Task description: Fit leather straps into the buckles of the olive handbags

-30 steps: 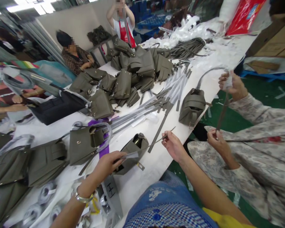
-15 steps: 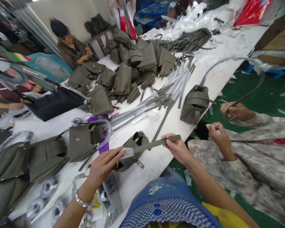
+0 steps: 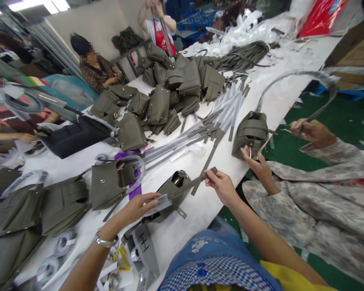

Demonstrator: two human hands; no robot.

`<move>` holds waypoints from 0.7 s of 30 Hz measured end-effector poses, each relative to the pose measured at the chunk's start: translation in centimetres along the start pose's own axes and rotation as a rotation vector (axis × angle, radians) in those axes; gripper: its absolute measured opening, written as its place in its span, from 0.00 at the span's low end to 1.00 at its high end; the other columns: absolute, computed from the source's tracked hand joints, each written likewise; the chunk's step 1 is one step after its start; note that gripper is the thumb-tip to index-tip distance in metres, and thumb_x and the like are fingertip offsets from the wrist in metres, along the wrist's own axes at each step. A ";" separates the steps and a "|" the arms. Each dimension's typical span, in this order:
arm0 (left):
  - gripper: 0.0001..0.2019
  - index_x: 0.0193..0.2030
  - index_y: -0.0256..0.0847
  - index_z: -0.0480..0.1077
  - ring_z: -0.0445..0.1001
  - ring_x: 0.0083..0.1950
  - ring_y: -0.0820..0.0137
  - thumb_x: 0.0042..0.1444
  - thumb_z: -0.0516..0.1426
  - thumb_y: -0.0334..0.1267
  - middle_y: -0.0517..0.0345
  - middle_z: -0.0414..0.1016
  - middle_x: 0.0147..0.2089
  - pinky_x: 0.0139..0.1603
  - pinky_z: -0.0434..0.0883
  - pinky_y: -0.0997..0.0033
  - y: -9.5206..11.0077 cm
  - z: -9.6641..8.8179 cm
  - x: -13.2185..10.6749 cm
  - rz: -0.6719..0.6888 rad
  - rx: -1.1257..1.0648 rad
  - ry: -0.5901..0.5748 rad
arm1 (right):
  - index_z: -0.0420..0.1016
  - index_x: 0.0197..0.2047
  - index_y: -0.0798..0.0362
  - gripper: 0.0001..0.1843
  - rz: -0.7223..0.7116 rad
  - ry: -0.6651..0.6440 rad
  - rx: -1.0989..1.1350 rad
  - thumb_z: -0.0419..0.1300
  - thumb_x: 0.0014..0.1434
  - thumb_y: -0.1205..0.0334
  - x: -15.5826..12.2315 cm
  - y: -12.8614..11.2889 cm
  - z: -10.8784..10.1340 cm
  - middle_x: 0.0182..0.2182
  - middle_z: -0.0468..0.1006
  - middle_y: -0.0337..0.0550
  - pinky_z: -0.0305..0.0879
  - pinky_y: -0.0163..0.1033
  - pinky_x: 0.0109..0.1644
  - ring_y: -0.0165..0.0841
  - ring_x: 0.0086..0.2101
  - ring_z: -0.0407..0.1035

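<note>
A dark olive strap (image 3: 194, 183) stretches between my two hands, above a small olive handbag (image 3: 173, 205) whose gold-coloured zip faces up. My right hand (image 3: 224, 186) pinches the strap's far end between thumb and fingers. At the other end, my left hand (image 3: 139, 207) closes on a clear plastic wrap (image 3: 162, 203) around the strap. The bag lies on the white table just beneath the strap. Another olive bag (image 3: 107, 186), with a plastic-wrapped handle, is to the left of my left hand.
Olive bags (image 3: 183, 76) are piled across the table, with many loose straps (image 3: 215, 121) in front. On the right, a co-worker's hand (image 3: 259, 167) touches another olive bag (image 3: 250, 131). A grey holder (image 3: 145, 246) and wrapped coils (image 3: 63, 242) lie near my left forearm.
My right hand has drawn slightly left and down with the strap end, and the strap now sags lower. The co-worker's nearer hand has reached the olive bag on the right.
</note>
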State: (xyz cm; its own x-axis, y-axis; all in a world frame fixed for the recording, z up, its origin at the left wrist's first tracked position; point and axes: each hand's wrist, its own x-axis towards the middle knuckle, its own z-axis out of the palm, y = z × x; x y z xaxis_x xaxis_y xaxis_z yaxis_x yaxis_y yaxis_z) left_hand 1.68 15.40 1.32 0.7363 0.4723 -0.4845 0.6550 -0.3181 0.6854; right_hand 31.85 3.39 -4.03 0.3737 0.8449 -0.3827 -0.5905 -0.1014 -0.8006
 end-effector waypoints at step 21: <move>0.17 0.55 0.47 0.68 0.74 0.50 0.65 0.64 0.48 0.48 0.58 0.76 0.52 0.50 0.67 0.70 7.4 3.3 6.8 0.115 0.079 0.415 | 0.80 0.42 0.49 0.13 -0.161 -0.395 -0.424 0.61 0.57 0.53 1.3 1.7 4.9 0.38 0.81 0.40 0.71 0.43 0.49 0.36 0.40 0.74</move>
State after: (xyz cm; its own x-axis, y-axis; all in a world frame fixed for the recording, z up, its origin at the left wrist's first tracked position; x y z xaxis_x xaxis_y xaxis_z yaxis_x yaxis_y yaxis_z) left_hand 12.10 13.53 1.25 0.6851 0.7155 -0.1366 0.5955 -0.4421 0.6708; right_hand 27.81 6.95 -3.62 0.0927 0.9900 -0.1063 -0.1817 -0.0882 -0.9794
